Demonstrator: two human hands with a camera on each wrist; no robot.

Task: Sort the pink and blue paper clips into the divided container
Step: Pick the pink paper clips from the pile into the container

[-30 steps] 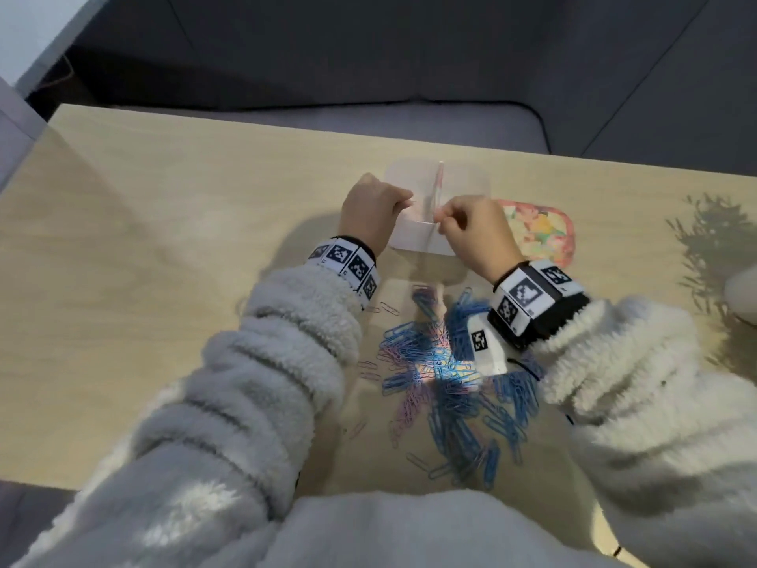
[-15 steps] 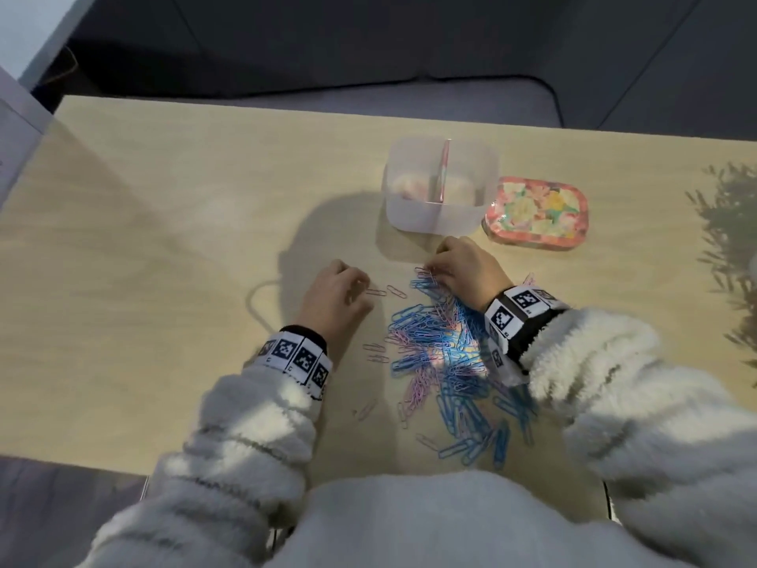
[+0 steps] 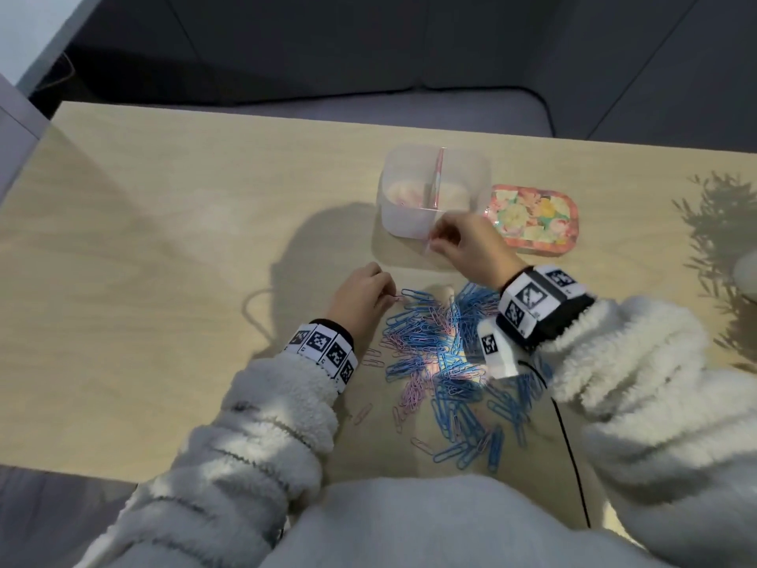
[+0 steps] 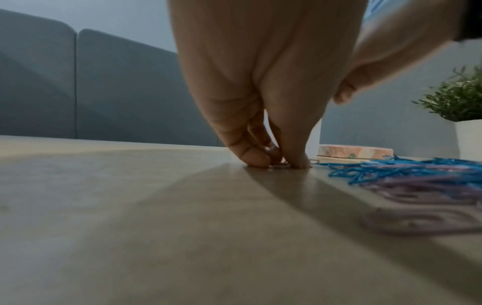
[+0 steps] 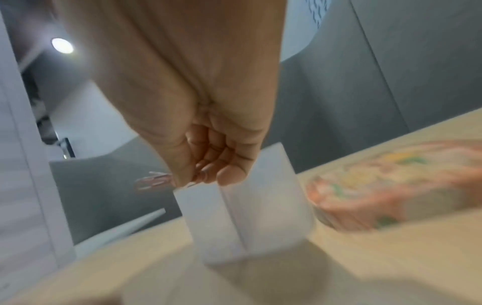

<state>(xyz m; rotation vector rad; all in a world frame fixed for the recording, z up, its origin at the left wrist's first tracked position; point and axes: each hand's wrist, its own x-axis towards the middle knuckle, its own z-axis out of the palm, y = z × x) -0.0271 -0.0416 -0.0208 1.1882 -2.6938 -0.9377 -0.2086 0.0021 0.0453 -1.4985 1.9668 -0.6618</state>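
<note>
meanwhile the right hand (image 3: 467,250) is lifted just in front of the near wall of the divided container (image 3: 403,223), its thumb and forefinger closed on a pink paper clip (image 5: 154,181) that sticks out to the left of the fingertips, probably so that it can go over the rim into the left compartment, where a pinkish heap already shows through the frosted plastic; what lies in the right compartment i cannot tell. the left hand (image 3: 360,297) is down on the table (image 3: 143,260) at the far left edge of the pile of paper clips (image 3: 446,358), with its fingertips (image 4: 256,160) pressed to the wood and pinching another pink clip (image 4: 279,165) that lies flat, not yet lifted. working one hand at the box and one at the pile seems meant to keep the sorting quick. the pile, mostly blue with pink strands through it, lies near the person, between the two sleeves, so most of the task is left. a floral lid (image 3: 532,217) lies just right of the container, out of the way, and a potted plant (image 4: 461,107) stands at the far right.
</note>
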